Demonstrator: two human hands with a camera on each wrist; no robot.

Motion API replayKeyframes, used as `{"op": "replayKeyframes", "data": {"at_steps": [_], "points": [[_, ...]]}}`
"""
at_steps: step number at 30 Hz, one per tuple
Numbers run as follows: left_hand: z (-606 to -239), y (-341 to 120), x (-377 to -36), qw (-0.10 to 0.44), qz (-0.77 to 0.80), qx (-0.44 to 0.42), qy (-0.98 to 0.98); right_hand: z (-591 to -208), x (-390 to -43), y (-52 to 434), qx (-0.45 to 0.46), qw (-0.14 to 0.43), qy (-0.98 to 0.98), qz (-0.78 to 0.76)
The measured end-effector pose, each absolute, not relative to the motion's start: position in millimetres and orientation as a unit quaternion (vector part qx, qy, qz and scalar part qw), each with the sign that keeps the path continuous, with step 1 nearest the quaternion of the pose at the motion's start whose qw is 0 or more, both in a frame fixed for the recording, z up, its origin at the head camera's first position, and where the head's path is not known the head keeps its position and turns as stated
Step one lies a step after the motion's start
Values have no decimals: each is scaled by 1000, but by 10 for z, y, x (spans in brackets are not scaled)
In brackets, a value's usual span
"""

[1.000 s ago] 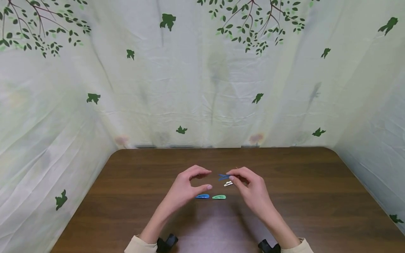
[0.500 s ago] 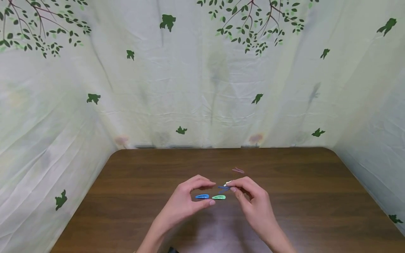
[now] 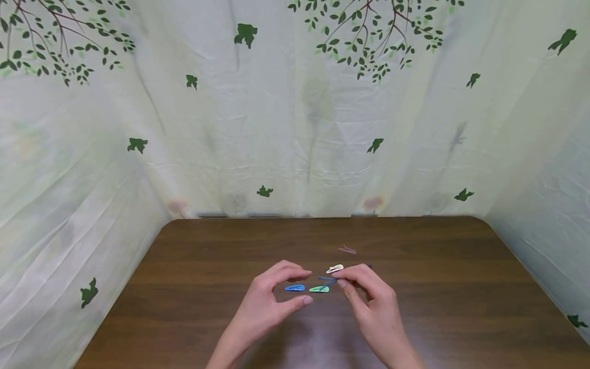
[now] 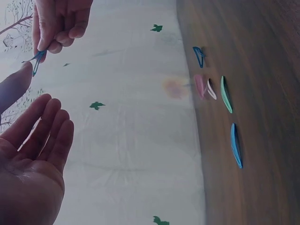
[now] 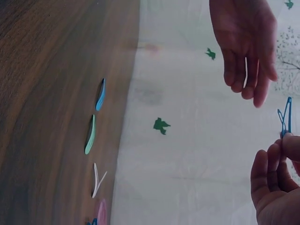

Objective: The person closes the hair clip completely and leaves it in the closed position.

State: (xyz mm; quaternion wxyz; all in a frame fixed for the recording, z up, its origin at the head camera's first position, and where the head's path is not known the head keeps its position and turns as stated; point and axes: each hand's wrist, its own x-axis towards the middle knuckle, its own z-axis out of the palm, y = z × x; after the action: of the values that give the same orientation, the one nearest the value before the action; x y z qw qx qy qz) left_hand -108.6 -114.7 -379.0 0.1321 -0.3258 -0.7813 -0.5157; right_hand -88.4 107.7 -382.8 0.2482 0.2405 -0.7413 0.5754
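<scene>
- The right hand (image 3: 371, 300) pinches a dark blue hair clip (image 3: 328, 281) between thumb and fingertips, holding it up off the bench (image 3: 193, 287); the right wrist view shows the same clip (image 5: 285, 117) standing up out of the curled fingers.
- The left hand (image 3: 272, 302) holds nothing. Its fingers are loosely curved, thumb and forefinger apart in a C shape, and its palm faces the right hand at about 3 o'clock from it; the left wrist view shows the palm (image 4: 33, 159) bare, with relaxed fingers.
- The held clip's free end points toward the left hand, and a gap remains between the clip and the left fingertips.
- On the bench between and just beyond the two hands lie a light blue clip (image 3: 295, 288) and, at 3 o'clock just beside it, a green clip (image 3: 319, 289).
- A white clip (image 3: 335, 268) lies at about 1 o'clock from the green one, near the right hand's fingertips.
- A pink clip (image 3: 347, 250) lies farther back, at roughly 1 o'clock from the white clip.
- A pale curtain printed with green leaves and branches (image 3: 295, 113) hangs behind and to both sides of the bench.
</scene>
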Motion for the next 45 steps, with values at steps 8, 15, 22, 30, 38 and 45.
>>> {"op": "replayKeyframes", "data": {"at_steps": [8,15,22,30,38,45], "points": [[-3764,-1123,-1020,159,-520,-327,-773,-3855,-891,1086,271,263,-745,550],[-3772,-1102,-998,161,-519,-358,-759,-3868,-884,1057,290,278,-748,529],[-3799,-1114,-1003,185,-511,-367,-755,-3896,-883,1031,308,274,-741,530],[-3791,-1137,-1044,169,-506,-367,-762,-3931,-865,1001,310,283,-733,536],[-3796,-1115,-1060,193,-508,-363,-757,-3886,-831,962,316,285,-725,542],[-3782,-1079,-1066,212,-495,-377,-753,-3932,-844,962,315,260,-706,578]]}}
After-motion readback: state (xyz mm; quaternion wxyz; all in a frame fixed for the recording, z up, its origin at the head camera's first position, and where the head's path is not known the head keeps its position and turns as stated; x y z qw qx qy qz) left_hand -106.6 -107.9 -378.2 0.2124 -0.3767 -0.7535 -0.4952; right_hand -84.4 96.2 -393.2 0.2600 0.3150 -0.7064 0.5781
